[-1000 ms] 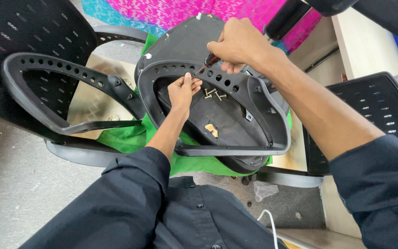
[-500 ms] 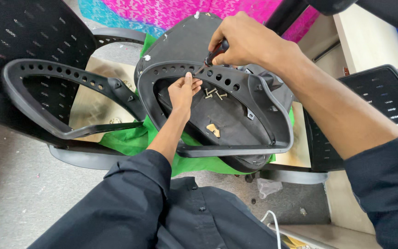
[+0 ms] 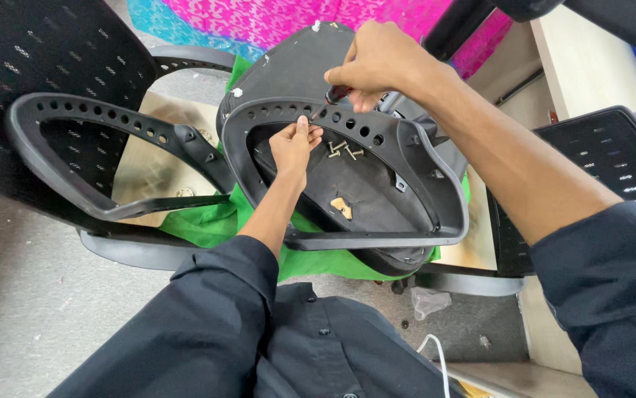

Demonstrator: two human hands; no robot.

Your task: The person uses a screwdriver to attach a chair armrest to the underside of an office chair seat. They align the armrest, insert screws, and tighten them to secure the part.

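An upturned black chair seat (image 3: 288,74) lies on a green cloth (image 3: 207,221), with a black perforated armrest loop (image 3: 406,191) standing on it. My left hand (image 3: 293,145) reaches inside the loop, its fingertips pressed up against the loop's upper bar. Above the bar, my right hand (image 3: 378,65) is closed on a dark-handled screwdriver (image 3: 335,94) whose shaft points down at the bar beside my left fingertips. Several loose screws (image 3: 341,149) lie on the seat underside just right of my left hand.
A second black perforated armrest loop (image 3: 104,147) leans at the left against a black mesh chair back (image 3: 30,66). Another black mesh panel (image 3: 612,169) stands at the right. Pink and blue patterned fabric (image 3: 273,18) lies behind. A small tan scrap (image 3: 342,208) rests on the seat.
My right hand has shifted slightly along the top of the loop with the screwdriver turning in its grip. My left hand stays pressed under the bar.
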